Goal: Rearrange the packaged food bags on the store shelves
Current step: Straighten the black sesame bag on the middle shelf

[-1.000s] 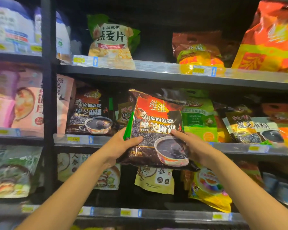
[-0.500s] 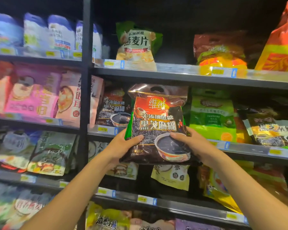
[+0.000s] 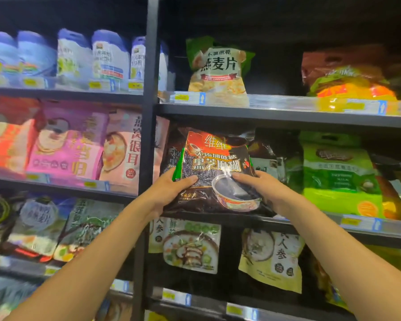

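Observation:
A dark brown and red sesame paste bag point(image 3: 214, 163) with a bowl picture is held upright at the left end of the middle shelf point(image 3: 310, 224). My left hand point(image 3: 171, 191) grips its lower left edge, and my right hand point(image 3: 259, 187) grips its lower right side. The bag's bottom rests at the shelf's front edge. Behind it, partly hidden, stands a second bag of the same kind point(image 3: 171, 156).
A green bag point(image 3: 338, 172) stands to the right on the same shelf. An oat flakes bag point(image 3: 218, 70) sits on the shelf above. A black upright post point(image 3: 148, 135) divides the shelving. Pink bags point(image 3: 67, 144) fill the left bay, ginseng bags point(image 3: 273, 260) hang below.
Both hands carried the sesame bag leftward and inward, from in front of the shelf onto its left end, in front of the matching bag. My view swung left.

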Tool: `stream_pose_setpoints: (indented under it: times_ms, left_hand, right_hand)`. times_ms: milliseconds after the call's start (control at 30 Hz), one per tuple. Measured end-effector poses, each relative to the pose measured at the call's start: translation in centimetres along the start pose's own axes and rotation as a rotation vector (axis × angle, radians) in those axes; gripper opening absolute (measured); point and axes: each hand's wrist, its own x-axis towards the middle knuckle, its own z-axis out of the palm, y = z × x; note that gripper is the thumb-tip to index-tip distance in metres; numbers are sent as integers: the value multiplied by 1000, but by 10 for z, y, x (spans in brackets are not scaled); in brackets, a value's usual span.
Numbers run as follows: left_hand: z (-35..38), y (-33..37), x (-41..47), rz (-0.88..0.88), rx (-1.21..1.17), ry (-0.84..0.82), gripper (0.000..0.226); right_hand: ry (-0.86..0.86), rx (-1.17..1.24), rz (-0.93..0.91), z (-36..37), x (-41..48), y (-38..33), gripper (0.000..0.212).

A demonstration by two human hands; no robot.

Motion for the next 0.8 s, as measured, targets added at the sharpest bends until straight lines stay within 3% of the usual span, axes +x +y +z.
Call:
stream_pose_setpoints:
  times_ms: [100, 133, 233, 267, 367, 467, 600, 800]
  left_hand:
    - [-22, -2, 25, 0, 54, -3, 40]
    - [-28, -3, 33, -5, 71, -10, 42]
    - [-43, -7, 53, -21, 115, -25, 43]
    - [-47, -8, 60, -30, 119, -21, 45]
    - [-54, -6, 77, -71, 94, -22, 36]
    - [-48, -5, 89, -71, 83, -3, 18]
    - [-37, -22, 109, -99, 92, 73, 40]
    - [-37, -34, 125, -154, 80, 137, 44]
  right_hand:
    - [-7, -49, 32, 11, 31, -1, 30]
    - [1, -60, 40, 15, 43, -1, 41]
    - [42, -112, 96, 26, 72, 1, 106]
    - [51, -126, 95, 28, 80, 1, 105]
    - [62, -115, 55, 33, 94, -9, 73]
    - [118, -116, 31, 32, 110, -8, 99]
    - [182, -174, 52, 38, 122, 1, 122]
    - [169, -134, 90, 53, 131, 23, 96]
